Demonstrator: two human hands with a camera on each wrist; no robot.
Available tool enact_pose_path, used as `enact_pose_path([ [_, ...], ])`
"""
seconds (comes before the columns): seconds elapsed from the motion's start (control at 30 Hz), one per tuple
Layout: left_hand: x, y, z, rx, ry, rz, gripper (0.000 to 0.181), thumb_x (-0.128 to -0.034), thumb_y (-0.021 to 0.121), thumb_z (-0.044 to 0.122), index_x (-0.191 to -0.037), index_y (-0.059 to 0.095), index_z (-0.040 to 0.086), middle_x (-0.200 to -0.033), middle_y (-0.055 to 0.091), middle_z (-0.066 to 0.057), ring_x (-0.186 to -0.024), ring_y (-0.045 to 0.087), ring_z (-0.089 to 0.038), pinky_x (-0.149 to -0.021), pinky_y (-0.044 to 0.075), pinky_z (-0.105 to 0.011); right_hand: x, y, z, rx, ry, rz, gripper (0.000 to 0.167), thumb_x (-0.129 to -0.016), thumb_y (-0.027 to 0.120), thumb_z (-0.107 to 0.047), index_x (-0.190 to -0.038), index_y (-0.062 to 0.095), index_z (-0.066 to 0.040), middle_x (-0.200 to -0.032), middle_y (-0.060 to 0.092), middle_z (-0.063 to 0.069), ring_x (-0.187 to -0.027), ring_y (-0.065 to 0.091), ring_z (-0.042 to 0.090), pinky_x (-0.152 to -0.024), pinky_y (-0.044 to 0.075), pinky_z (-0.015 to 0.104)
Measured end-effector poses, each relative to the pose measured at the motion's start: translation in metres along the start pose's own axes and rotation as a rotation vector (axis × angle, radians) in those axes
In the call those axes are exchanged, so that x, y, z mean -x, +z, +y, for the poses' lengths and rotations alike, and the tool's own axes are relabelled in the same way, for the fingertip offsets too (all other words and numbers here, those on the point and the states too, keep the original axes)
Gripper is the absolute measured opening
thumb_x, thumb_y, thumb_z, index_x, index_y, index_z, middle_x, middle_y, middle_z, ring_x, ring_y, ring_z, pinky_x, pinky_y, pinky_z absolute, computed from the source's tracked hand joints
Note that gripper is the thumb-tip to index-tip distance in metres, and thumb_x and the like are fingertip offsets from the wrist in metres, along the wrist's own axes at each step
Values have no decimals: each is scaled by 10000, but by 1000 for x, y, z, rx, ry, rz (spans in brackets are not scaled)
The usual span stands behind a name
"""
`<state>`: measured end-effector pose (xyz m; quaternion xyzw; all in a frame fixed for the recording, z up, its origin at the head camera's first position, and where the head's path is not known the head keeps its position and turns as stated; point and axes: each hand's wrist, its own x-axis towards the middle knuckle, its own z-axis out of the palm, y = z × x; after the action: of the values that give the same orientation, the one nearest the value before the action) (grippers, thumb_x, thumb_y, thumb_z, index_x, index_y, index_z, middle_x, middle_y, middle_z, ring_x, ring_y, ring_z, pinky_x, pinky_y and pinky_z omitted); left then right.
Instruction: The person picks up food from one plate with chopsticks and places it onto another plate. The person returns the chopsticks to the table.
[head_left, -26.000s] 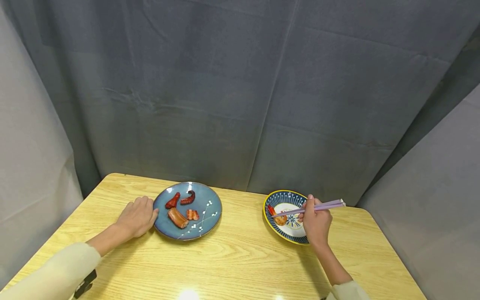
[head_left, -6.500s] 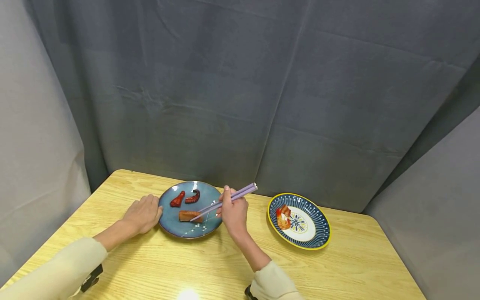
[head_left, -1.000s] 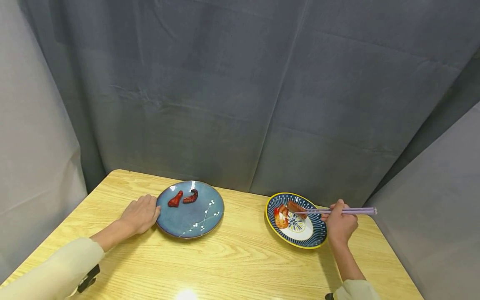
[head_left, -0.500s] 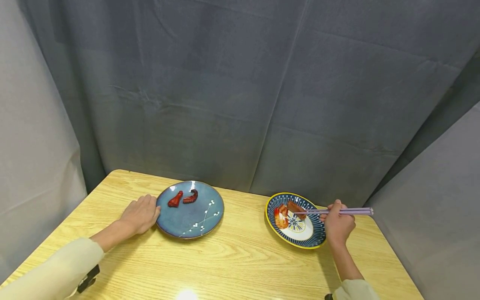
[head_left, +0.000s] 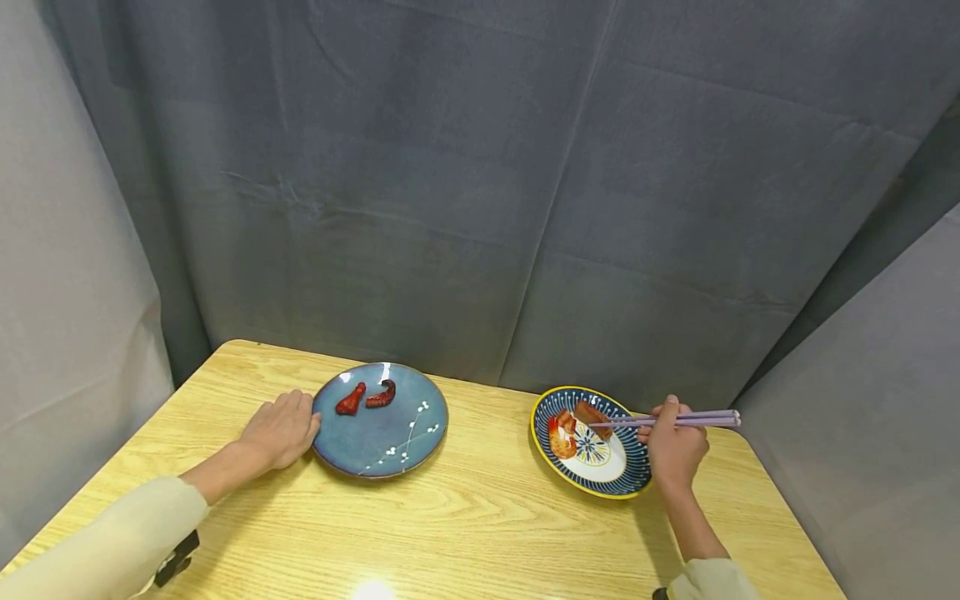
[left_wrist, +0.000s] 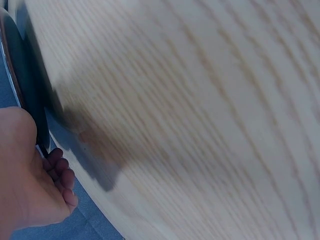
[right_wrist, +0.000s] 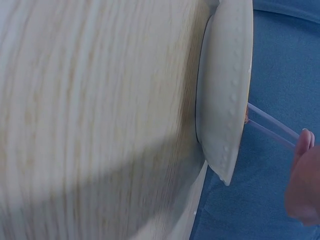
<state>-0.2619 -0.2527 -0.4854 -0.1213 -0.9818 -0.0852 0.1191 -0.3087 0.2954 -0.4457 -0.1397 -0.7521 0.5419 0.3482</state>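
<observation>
In the head view my right hand (head_left: 677, 446) grips lilac chopsticks (head_left: 693, 419) whose tips touch a brown rib-like piece (head_left: 595, 419) in the patterned yellow-rimmed dish (head_left: 630, 479). Left of that piece lie a small striped meat piece (head_left: 567, 421) and an orange shrimp (head_left: 560, 442). My left hand (head_left: 281, 430) rests against the left edge of the blue plate (head_left: 375, 433), thumb at its rim. A dark red drumstick-shaped piece (head_left: 350, 399) and a curled dark red piece (head_left: 382, 394) sit on that plate. The right wrist view shows the dish (right_wrist: 225, 90) from the side, food mostly hidden.
The wooden table (head_left: 450, 533) carries both dishes near its back edge, with bare wood between them. A dark grey curtain (head_left: 375, 208) hangs close behind, and lighter curtains (head_left: 67, 208) stand at both sides.
Since the frame 6.5 seconds ago, the rib-like piece has gone from the blue plate to the patterned dish. Over the last second my right hand has shifted slightly left; my left hand stays put.
</observation>
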Motion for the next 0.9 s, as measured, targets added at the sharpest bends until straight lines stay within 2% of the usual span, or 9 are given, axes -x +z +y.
enact_pose_path([
  [0.23, 0, 0, 0, -5, -4, 1, 215, -1001, 526, 186, -901, 510, -3, -786, 430, -83, -754, 501, -302, -632, 431, -458, 0, -3, -4, 0, 4, -1, 467, -1055, 437, -360, -863, 621, 24, -602, 658, 98, -418, 610, 59, -414, 495, 246],
  [0.4, 0, -1, 1, -5, -1, -1, 215, -1002, 532, 185, -899, 507, -1, -784, 427, -80, -750, 499, -298, -629, 429, -453, -2, -5, -2, -32, -6, 4, 444, -1057, 442, -333, -858, 616, 24, -567, 639, 52, -415, 603, 43, -400, 481, 224],
  [0.5, 0, -1, 1, -6, -3, -3, 213, -1004, 529, 181, -900, 504, -3, -784, 424, -81, -749, 496, -300, -628, 427, -451, -4, -6, 0, -34, -3, 10, 434, -1055, 449, -335, -858, 611, 15, -584, 644, 68, -417, 601, 38, -409, 488, 231],
  [0.73, 0, 2, -1, 2, 10, 37, 196, -984, 528, 165, -888, 507, -4, -775, 425, -79, -741, 499, -302, -625, 429, -461, -5, -7, -2, -18, -21, 17, 445, -1055, 446, -356, -852, 612, 3, -616, 655, 119, -418, 601, 42, -421, 501, 255],
  [0.9, 0, 3, -3, 13, 29, 46, 208, -993, 494, 168, -882, 494, -7, -779, 419, -88, -741, 490, -313, -623, 419, -459, -2, -5, -10, -56, -42, 8, 468, -1053, 463, -351, -870, 620, 49, -574, 630, 25, -430, 615, 66, -426, 502, 251],
])
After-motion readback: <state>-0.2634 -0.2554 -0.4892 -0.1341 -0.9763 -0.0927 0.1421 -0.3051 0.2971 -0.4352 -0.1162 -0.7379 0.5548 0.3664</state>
